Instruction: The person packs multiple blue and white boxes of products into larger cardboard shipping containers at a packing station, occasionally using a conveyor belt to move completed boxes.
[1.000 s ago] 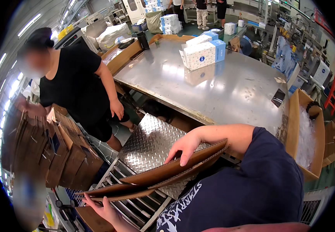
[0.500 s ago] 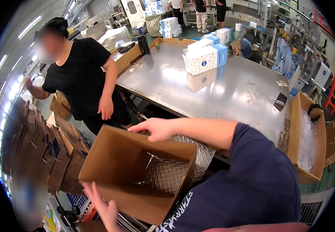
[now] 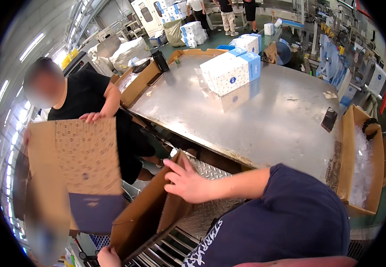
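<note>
A brown cardboard box (image 3: 142, 211) stands in front of me, squeezed narrow, its walls leaning toward each other. My right hand (image 3: 186, 181) grips the upper edge of its wall at the far end, fingers bent over the rim. At the near lower corner my left hand (image 3: 108, 257) holds the box's edge; part of that hand is cut off by the picture's lower rim. Beyond the box a co-worker in black holds up a flattened carton (image 3: 88, 155) with a printed pattern and a dark blue band.
The box is over metal rollers (image 3: 170, 249) and a diamond-tread plate (image 3: 206, 167). A steel table (image 3: 273, 120) bears white-and-blue packs (image 3: 228, 73), a phone (image 3: 329, 119) and a black bottle (image 3: 160, 61). A carton of clear plastic (image 3: 360, 169) stands at right.
The box went from wide open to narrow, and both my hands now grip its edges. My right hand moved down, my left hand lower. The co-worker now holds up a flattened carton.
</note>
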The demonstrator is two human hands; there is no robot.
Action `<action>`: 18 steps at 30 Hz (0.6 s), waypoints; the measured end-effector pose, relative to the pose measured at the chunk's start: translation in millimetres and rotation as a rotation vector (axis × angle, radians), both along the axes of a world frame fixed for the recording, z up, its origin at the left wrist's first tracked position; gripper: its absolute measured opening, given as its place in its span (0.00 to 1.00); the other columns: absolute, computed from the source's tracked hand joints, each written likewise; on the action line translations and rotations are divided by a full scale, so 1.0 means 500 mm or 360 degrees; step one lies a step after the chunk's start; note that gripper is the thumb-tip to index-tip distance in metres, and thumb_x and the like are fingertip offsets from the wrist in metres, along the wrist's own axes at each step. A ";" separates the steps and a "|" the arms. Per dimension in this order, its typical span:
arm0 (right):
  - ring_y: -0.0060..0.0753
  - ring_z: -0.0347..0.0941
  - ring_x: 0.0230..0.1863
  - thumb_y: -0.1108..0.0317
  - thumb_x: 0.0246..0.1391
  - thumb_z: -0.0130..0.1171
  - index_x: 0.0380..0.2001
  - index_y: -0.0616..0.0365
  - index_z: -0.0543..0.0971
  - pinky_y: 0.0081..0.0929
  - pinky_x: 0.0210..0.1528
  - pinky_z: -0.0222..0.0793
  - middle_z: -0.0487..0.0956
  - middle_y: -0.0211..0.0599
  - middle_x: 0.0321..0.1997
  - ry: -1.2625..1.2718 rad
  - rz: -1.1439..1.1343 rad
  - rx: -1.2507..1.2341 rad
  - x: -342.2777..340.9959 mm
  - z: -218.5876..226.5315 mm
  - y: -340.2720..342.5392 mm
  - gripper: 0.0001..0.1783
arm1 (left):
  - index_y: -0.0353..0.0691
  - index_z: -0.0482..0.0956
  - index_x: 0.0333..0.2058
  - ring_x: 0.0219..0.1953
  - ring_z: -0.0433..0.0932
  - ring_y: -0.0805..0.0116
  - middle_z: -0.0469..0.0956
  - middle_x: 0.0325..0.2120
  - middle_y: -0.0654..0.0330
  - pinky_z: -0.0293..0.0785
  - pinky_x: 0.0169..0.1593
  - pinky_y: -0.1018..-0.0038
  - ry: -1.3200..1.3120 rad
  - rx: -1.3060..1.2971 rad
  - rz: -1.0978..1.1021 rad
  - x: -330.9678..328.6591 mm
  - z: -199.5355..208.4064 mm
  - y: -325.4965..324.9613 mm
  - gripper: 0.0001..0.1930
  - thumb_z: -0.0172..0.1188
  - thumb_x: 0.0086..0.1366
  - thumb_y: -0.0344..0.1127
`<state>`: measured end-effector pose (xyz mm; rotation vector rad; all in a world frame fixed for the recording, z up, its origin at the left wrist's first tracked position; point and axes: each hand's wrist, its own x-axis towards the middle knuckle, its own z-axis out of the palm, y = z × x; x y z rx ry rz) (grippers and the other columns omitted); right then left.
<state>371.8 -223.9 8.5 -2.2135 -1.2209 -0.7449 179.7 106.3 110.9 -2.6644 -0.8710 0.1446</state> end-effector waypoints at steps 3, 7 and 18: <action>0.54 0.52 0.64 0.85 0.31 0.51 0.20 0.56 0.71 0.65 0.62 0.48 0.69 0.36 0.37 0.0578 0.0499 0.0371 0.020 -0.034 0.004 0.11 | 0.39 0.83 0.32 0.33 0.79 0.46 0.80 0.29 0.47 0.75 0.38 0.57 0.0237 0.0043 -0.0037 -0.015 0.068 -0.051 0.18 0.55 0.61 0.49; 0.50 0.58 0.59 0.85 0.26 0.50 0.10 0.58 0.70 0.43 0.58 0.58 0.73 0.34 0.30 0.0750 0.1402 0.0436 0.165 0.039 0.025 0.09 | 0.31 0.79 0.40 0.36 0.80 0.63 0.81 0.35 0.48 0.75 0.34 0.72 -0.0019 -0.0758 -0.0031 -0.022 0.048 0.150 0.14 0.55 0.52 0.24; 0.50 0.57 0.65 0.60 0.38 0.67 0.49 0.56 0.75 0.43 0.64 0.56 0.69 0.47 0.59 0.0579 0.0738 -0.0677 0.071 -0.141 0.130 0.30 | 0.35 0.72 0.51 0.39 0.78 0.63 0.80 0.37 0.51 0.73 0.45 0.68 0.0799 -0.2831 0.0577 -0.110 -0.114 -0.082 0.26 0.62 0.58 0.45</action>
